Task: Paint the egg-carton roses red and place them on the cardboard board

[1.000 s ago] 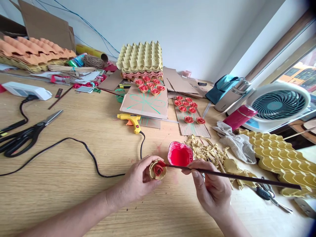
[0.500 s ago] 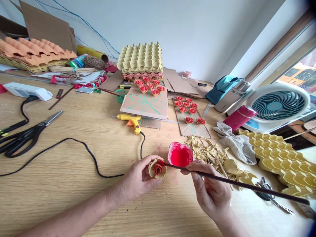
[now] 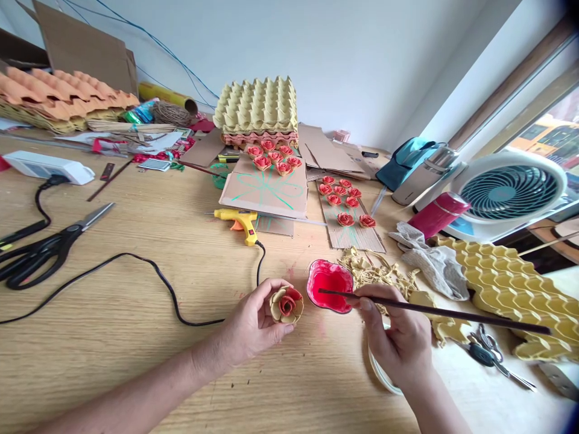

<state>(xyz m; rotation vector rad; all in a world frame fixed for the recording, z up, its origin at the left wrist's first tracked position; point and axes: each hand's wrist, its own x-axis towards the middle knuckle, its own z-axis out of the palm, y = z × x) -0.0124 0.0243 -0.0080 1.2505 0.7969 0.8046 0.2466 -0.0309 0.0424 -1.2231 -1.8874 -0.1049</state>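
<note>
Left hand point(image 3: 256, 322) clasps one part-red flower point(image 3: 286, 305), thumb and fingers around outer petals; right hand point(image 3: 400, 337) pinches one brush point(image 3: 446, 313), tip within rim of one red paint cup point(image 3: 310, 280) just right of flower. Flower likely light, stiff, easily crushed, slick where wet; best hold: low, on unpainted petals. Beyond grip: nine red roses point(image 3: 345, 219) on cardboard strip point(image 3: 357, 240), about seven on farther board point(image 3: 266, 204).

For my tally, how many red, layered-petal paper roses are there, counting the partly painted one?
17: one rose in the left hand, seven roses on the green-marked brown cardboard, nine roses on the narrow cardboard strip to its right. Overlaps may hide more.
</note>
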